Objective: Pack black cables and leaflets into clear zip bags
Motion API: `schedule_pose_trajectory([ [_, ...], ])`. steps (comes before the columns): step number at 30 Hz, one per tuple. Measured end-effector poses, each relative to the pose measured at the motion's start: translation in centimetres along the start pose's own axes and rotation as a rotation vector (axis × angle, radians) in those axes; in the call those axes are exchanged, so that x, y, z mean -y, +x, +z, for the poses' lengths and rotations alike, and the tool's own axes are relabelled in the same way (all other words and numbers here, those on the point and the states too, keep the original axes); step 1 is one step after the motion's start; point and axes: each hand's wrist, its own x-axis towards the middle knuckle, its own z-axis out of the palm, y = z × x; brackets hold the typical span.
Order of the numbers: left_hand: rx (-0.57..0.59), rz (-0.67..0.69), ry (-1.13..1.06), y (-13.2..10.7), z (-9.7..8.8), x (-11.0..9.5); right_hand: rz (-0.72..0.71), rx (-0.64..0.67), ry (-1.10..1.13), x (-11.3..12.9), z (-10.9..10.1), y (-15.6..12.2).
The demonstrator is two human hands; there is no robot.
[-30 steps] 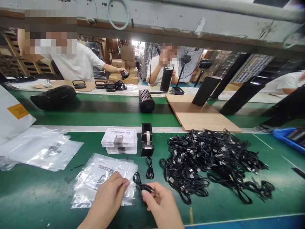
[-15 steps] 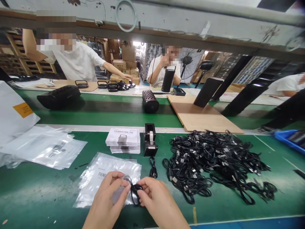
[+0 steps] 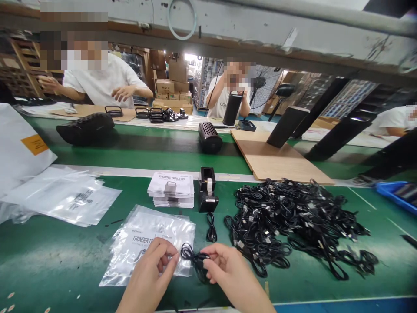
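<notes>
My right hand (image 3: 228, 267) pinches a coiled black cable (image 3: 195, 257) between thumb and fingers, above the front of the green table. To its left, my left hand (image 3: 153, 269) has thumb and fingertips pressed together just beside the cable's loops. Whatever those fingertips hold, if anything, is too small to make out. Printed clear plastic bags (image 3: 130, 243) lie partly hidden beneath my left hand. Beyond my right hand rests another small bundled black cable (image 3: 211, 228). A large pile of bundled black cables (image 3: 280, 221) spreads out at the right.
Booklets (image 3: 171, 184) are stacked beside a black tape dispenser (image 3: 208, 191). More plastic bags (image 3: 81, 202) lie at left. Black speakers (image 3: 210, 137) stand farther back, near a wooden board (image 3: 280, 158). Co-workers in white shirts (image 3: 100, 80) sit across the table. A blue tray (image 3: 387, 191) sits at right.
My right hand has moved slightly right with the cable, and my left fingertips have come away from its loops. Across the table, a co-worker's hand has drawn back from the black handles.
</notes>
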Motion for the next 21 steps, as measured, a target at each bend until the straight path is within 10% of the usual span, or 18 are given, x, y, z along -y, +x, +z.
schedule_pose_trajectory([
  [15, -0.128, -0.011, 0.010, -0.8, 0.1, -0.5, -0.196, 0.106, -0.326, 1.0, 0.3, 0.9],
  [21, -0.162, 0.021, -0.024, -1.2, 0.6, -0.6, -0.014, -0.060, 0.059, 0.0, 2.4, 1.9],
])
